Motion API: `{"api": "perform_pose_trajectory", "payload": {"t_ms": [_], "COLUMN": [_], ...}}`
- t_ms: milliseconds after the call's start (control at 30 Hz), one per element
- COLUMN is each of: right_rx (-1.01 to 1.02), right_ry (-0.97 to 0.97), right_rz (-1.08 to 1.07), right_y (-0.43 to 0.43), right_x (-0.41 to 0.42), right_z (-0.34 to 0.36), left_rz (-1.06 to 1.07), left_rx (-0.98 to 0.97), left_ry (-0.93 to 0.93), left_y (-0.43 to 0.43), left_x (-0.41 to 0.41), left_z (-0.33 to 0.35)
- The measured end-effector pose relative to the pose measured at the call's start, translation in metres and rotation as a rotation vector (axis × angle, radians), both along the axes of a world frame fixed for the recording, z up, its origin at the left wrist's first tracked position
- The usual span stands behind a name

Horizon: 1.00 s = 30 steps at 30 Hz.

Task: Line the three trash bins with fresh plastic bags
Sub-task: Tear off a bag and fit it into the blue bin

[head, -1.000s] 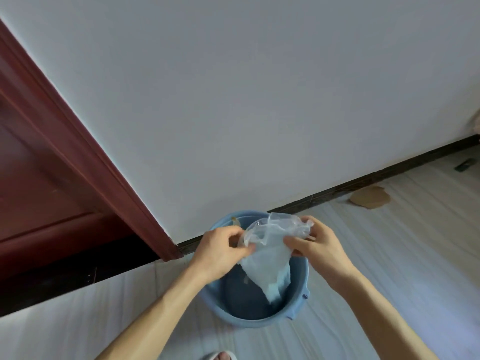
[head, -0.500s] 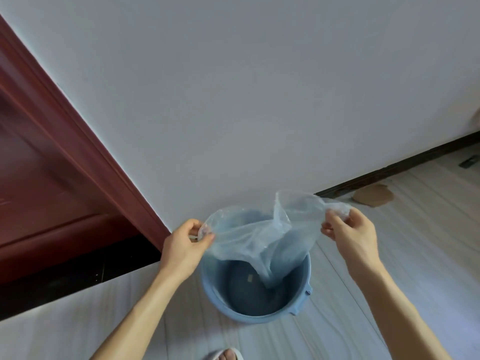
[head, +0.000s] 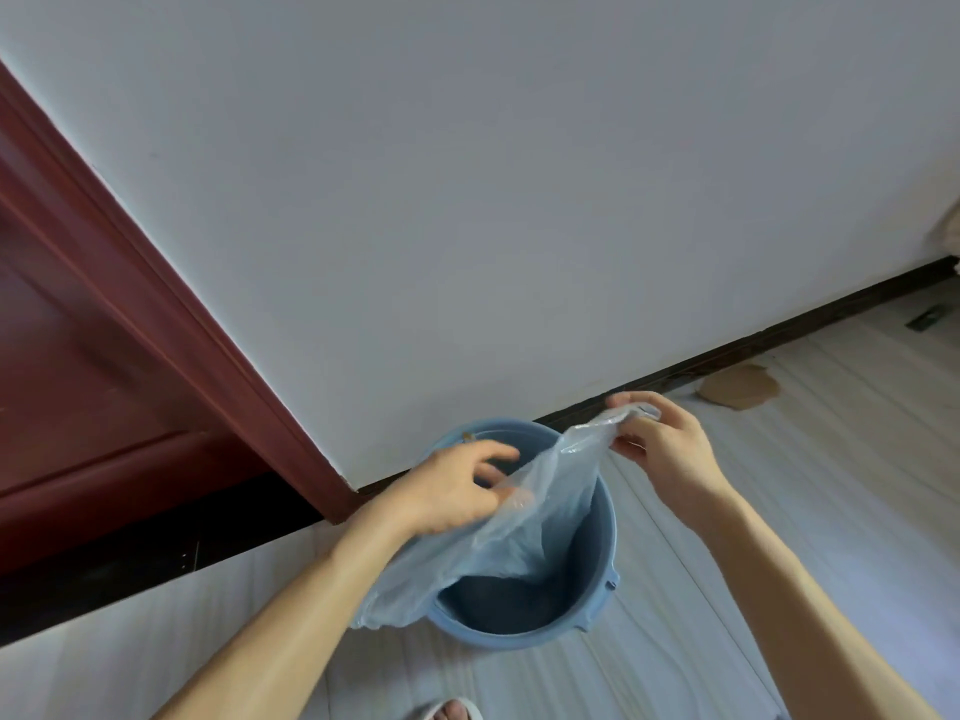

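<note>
A round blue plastic bin [head: 597, 589] stands on the floor close to the white wall. A thin clear plastic bag [head: 540, 517] hangs over it, partly draped across the bin's near-left rim and dipping into its middle. My right hand [head: 660, 449] pinches one top corner of the bag above the bin's far-right side. My left hand [head: 452, 491] is over the bin's left side, fingers spread and touching the bag's edge. Only this one bin is in view.
A dark red door frame [head: 171, 330] runs diagonally on the left, with a black threshold below it. A black baseboard [head: 779, 335] follows the wall. A brown cardboard scrap [head: 737, 392] lies on the pale wood floor. A sandalled toe [head: 452, 711] shows at the bottom.
The bag's mouth, stretched wide between both hands half a second ago, has collapsed. My left hand moved right over the bin and loosened its grip. My right hand kept its corner.
</note>
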State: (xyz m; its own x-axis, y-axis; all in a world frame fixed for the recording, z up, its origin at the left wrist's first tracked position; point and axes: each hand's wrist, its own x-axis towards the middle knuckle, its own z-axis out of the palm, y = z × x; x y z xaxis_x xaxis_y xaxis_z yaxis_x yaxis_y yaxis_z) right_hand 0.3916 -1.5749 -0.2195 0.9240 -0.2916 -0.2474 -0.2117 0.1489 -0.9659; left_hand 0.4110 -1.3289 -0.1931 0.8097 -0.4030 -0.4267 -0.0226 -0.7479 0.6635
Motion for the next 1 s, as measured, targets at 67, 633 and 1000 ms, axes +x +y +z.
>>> {"api": "perform_pose_trajectory", "payload": {"t_ms": [67,633,1000], "right_rx": [-0.026,-0.568,-1.244], "right_ry": [0.031,0.335,-0.146], "right_rz": [0.043,0.065,0.055], "right_y": [0.0,0.005,0.009], "right_x": [0.006,-0.04,-0.038], "right_z": [-0.004,-0.022,0.012], "left_rz": [-0.046,0.385,-0.352], "left_rx": [0.023,0.264,0.431], "left_ry": [0.022,-0.54,-0.993], "left_y": [-0.016,0.038,0.021], "left_x": [-0.008,-0.002,-0.012], "left_z": [-0.004,0.002,-0.014]}}
